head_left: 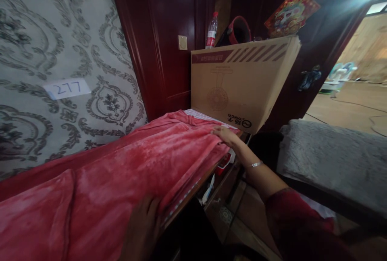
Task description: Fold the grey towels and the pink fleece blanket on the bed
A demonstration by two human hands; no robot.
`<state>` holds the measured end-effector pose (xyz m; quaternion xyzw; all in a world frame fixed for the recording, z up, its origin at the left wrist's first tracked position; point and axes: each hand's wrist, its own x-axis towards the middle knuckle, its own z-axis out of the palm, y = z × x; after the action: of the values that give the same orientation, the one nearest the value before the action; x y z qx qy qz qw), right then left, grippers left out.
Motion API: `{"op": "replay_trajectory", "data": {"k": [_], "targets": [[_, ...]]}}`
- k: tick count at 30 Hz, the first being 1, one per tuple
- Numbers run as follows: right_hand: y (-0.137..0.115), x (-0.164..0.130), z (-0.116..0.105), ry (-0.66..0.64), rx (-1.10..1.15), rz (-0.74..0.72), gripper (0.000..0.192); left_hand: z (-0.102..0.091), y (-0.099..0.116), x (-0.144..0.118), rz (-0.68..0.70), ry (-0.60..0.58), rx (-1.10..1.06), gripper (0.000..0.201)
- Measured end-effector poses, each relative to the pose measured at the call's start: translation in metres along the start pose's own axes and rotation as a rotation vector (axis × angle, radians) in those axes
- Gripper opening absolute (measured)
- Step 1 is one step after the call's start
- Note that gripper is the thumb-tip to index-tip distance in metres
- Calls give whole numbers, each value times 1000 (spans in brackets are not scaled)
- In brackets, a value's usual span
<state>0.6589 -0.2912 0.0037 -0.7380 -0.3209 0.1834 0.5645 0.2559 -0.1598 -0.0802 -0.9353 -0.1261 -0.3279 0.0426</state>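
A red fleece blanket [121, 172] lies spread along a narrow bed against the wall. My right hand [225, 135] reaches out to its far corner, fingers resting flat on the fabric just below a large cardboard box [242, 83]. My left hand [142, 228] presses on the blanket's near edge, at the side of the mattress; whether its fingers pinch the fabric is hidden. A striped sheet [196, 113] peeks out beyond the blanket under the box.
Patterned wallpaper with a "277" label [67, 88] runs along the left. Dark wooden cabinet [169, 39] behind the box, a water bottle [211, 31] on top. A grey fuzzy seat [332, 156] stands at right; an open doorway [356, 79] lies beyond.
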Motion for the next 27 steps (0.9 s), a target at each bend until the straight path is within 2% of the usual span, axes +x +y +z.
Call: {"op": "replay_trajectory", "data": {"k": [6, 9, 12, 16, 19, 23, 27], "targets": [[55, -28, 1, -31, -161, 86, 46, -7, 5, 1, -57, -141, -121, 24], [66, -29, -1, -76, -229, 70, 45, -19, 1, 14, -187, -217, -191, 28], [67, -18, -7, -91, -324, 31, 40, -28, -12, 44, -253, -357, -252, 34], [59, 15, 3, -46, -402, -83, 17, -20, -54, 91, -270, -455, -161, 46], [48, 48, 29, -56, -397, -150, 28, -1, -100, 116, -325, -525, -45, 58], [37, 95, 70, -71, -364, -190, 27, 15, -157, 131, -486, -574, 110, 63], [36, 135, 101, -93, -352, -170, 20, 19, -194, 133, -588, -541, 171, 55]]}}
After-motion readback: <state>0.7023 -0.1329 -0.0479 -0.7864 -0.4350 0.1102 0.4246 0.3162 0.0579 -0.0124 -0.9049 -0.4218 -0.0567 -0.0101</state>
